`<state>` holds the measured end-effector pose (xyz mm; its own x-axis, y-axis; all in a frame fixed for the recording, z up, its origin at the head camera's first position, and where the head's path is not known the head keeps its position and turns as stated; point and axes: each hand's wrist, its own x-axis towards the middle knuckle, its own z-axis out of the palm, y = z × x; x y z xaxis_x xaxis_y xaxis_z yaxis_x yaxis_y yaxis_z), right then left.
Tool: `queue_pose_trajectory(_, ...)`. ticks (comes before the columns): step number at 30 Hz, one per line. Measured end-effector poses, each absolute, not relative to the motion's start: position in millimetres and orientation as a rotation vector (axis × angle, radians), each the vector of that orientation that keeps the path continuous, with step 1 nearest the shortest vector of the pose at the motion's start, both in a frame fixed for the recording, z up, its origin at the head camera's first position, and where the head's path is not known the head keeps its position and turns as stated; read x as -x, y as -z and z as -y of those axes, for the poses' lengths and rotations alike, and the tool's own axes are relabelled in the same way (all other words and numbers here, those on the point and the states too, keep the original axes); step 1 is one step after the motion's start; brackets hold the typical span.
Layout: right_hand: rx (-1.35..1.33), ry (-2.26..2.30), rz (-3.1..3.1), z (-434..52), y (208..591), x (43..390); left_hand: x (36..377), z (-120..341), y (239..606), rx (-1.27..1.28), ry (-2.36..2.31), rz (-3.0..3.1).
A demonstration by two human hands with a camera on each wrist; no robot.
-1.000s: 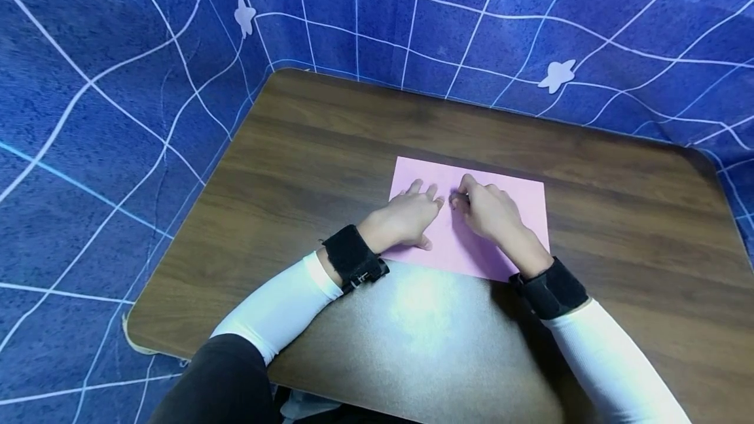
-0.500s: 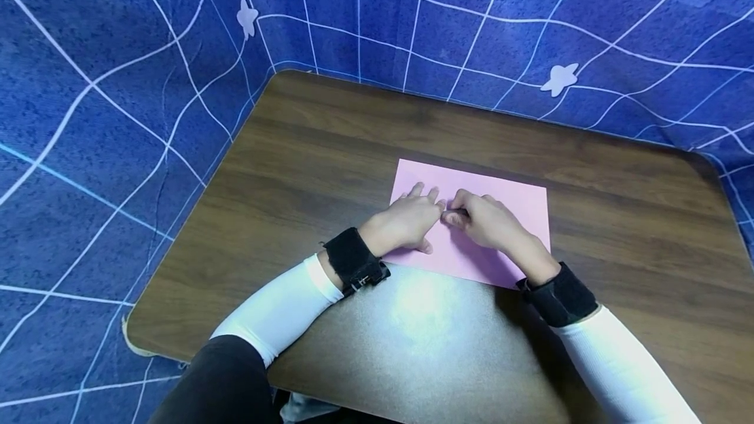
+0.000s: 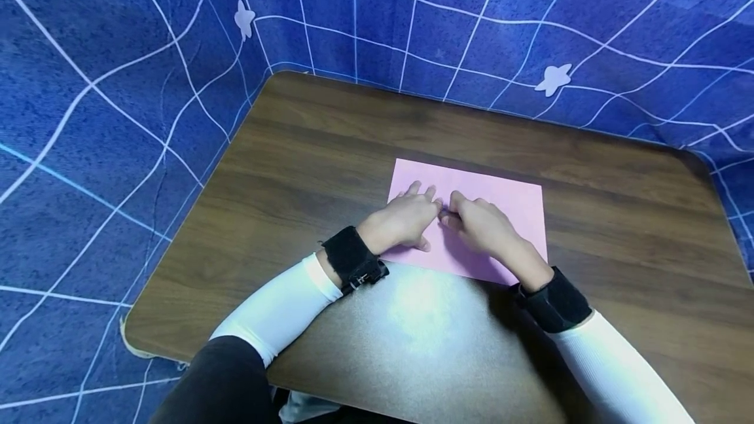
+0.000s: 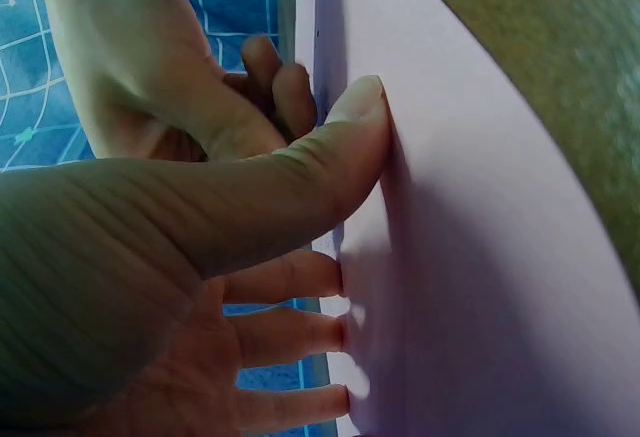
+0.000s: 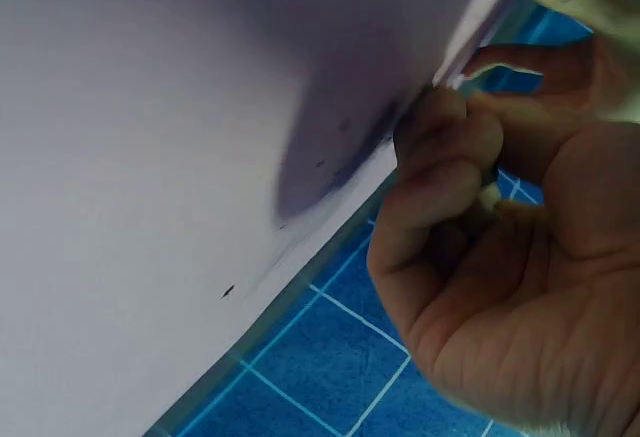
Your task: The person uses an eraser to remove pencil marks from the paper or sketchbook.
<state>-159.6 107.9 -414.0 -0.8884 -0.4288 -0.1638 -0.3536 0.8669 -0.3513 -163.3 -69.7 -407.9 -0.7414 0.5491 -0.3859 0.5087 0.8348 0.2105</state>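
A sheet of pink paper (image 3: 518, 208) lies on the wooden table. My left hand (image 3: 406, 218) rests on its left part, fingers spread and fingertips touching the sheet. The left thumb (image 4: 345, 147) presses near the paper's lower side. My right hand (image 3: 485, 224) is close beside it, fingers curled and thumb and fingertips together at the paper. A small pale thing (image 5: 489, 198) shows between its fingers, mostly hidden; I cannot tell its kind. By those fingertips the paper has a dark smudge (image 5: 375, 142), with small dark crumbs (image 5: 228, 291) scattered near it.
The wooden table (image 3: 283, 169) has rounded corners and carries the paper near its middle. A blue curtain (image 3: 377, 12) with white lines and stars hangs behind it and along the left. Black bands (image 3: 353, 257) are worn on both wrists.
My right hand has shifted left and slightly nearer over the paper, its fingertips now close beside the left fingers. The left hand stays in place on the sheet.
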Motion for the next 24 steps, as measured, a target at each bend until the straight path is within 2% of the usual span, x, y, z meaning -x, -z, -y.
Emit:
queue_pose_trajectory(5, 0.579, 0.517, -2.804, -113.3, 415.9, 162.6, 161.9, 68.3, 408.9, -0.794, -0.106, -2.567)
queue_pose_trajectory(17, 0.327, 0.405, -2.871, -122.8, 410.6, 200.7, 163.4, 68.2, 407.8, -0.791, -0.108, -2.57)
queue_pose_trajectory(24, 0.41, 0.402, -2.848, -116.7, 408.8, 189.1, 163.9, 68.4, 409.3, -0.782, -0.102, -2.581)
